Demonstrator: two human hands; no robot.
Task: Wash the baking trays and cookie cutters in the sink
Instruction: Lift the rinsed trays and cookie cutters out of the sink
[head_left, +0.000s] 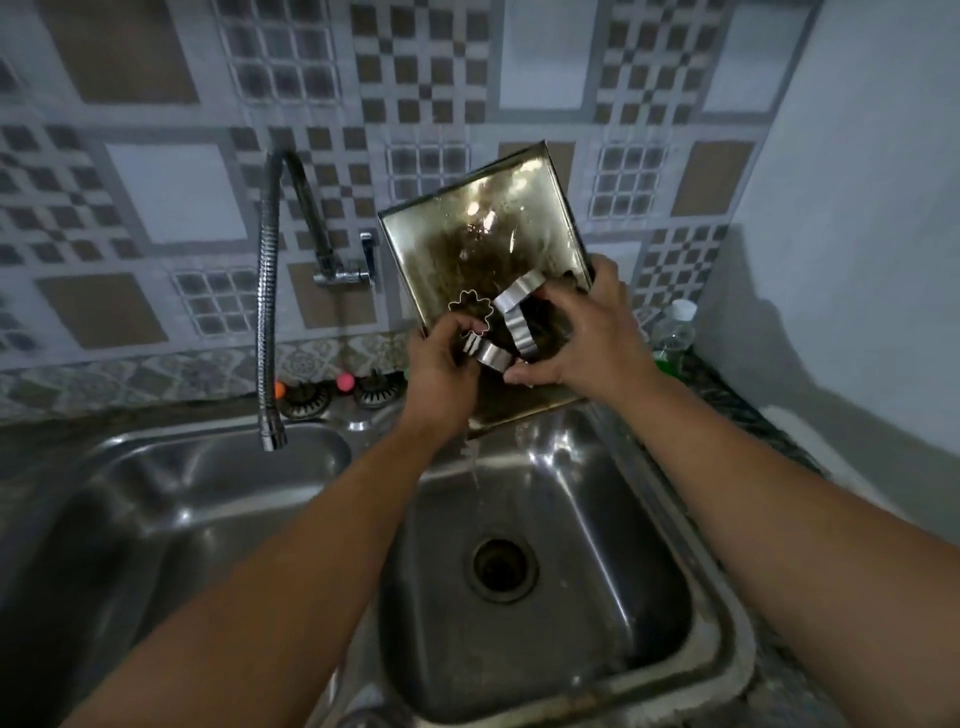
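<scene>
Baking tray (483, 244) tilted up over the right sink basin (613, 519), long axis running away toward the wall. Right hand (587, 338) grips its right edge; left hand (441, 358) pinches cookie cutters (511, 322) against the tray face. Faucet (267, 312) hangs over the left basin, well apart. Water drips off the tray's low corner.

Dim, soft focus; glare on tray (488, 208), edges warped.
</scene>
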